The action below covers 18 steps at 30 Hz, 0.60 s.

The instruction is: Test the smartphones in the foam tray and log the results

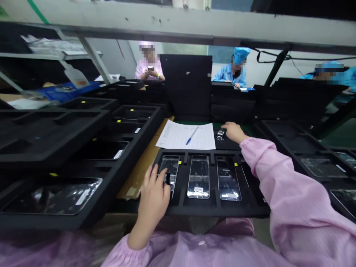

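Note:
A black foam tray (183, 207) in front of me holds several phones in slots. My left hand (154, 191) lies over the leftmost phone (170, 165), fingers stretched out and touching its screen. A small dark mark shows beside the fingertips. Beside it sit a second phone (198, 174) with a white label and a third phone (228, 178) with a yellow tab. My right hand (235, 131) reaches past the tray, its fingers close together at a small shiny silver item (220, 134). What those fingertips hold, if anything, is too small to make out.
A paper form (178, 135) with a blue pen (191, 136) lies behind the tray. More trays of phones are stacked at left (91, 200) and right (303, 148). A metal beam (167, 22) crosses overhead. Co-workers sit opposite, beyond a tall black panel (187, 85).

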Each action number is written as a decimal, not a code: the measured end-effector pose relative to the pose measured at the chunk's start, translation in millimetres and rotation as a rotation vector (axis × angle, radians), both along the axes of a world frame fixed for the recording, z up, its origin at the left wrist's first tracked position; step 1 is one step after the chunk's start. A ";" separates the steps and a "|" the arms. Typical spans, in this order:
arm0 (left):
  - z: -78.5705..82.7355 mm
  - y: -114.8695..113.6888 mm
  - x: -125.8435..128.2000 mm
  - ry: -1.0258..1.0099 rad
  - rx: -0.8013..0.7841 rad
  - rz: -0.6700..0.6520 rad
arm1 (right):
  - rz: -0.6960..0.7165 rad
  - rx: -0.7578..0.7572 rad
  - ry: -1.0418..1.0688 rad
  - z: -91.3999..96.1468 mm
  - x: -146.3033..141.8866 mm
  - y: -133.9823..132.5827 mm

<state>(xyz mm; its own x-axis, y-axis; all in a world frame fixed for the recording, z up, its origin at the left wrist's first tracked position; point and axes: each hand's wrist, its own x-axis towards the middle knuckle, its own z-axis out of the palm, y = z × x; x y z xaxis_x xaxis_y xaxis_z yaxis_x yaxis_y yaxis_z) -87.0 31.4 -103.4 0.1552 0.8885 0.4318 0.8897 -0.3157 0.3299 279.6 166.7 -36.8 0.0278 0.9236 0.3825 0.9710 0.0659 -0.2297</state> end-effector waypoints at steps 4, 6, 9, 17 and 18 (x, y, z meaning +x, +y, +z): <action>-3.1 -1.0 -0.6 -0.004 0.004 -0.015 | -0.037 -0.056 -0.062 -14.8 3.5 6.1; -3.9 -1.4 0.0 -0.001 0.005 -0.011 | -0.049 -0.054 -0.071 -17.0 4.7 6.2; -3.6 -2.4 0.5 -0.001 0.004 -0.007 | -0.056 -0.042 -0.070 -17.3 4.4 7.7; -2.9 -2.4 2.9 -0.038 -0.002 -0.031 | -0.094 -0.007 0.010 -17.4 -4.4 3.4; -2.7 -2.3 3.4 -0.049 -0.001 -0.029 | -0.099 -0.009 0.031 -13.6 -6.2 2.6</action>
